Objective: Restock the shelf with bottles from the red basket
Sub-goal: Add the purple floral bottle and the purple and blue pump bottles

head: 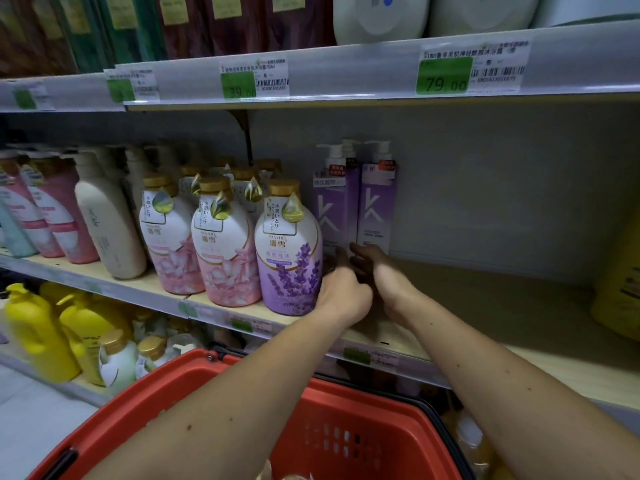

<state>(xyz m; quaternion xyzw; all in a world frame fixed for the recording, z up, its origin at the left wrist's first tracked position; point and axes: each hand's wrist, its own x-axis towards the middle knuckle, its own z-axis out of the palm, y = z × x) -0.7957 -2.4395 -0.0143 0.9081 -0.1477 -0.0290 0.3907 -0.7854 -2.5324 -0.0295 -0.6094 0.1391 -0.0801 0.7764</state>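
Up close, a shop aisle, in labelled lines:
Shelf: pale wooden shelf board [485, 306] with price tags along its edge; grey back panel behind.
Stock: pink floral bottles [225, 251] stand left of a lavender bottle [289, 258]; two purple pump bottles [356, 202] stand at the back.
Left hand [343, 296]: fingers curled against the lavender bottle's lower right side; whether it grips is unclear.
Right hand [377, 271]: fingers extended, reaching toward the purple pump bottles' bases.
Red basket [346, 427]: below the forearms, in front of the shelf; contents hardly visible.
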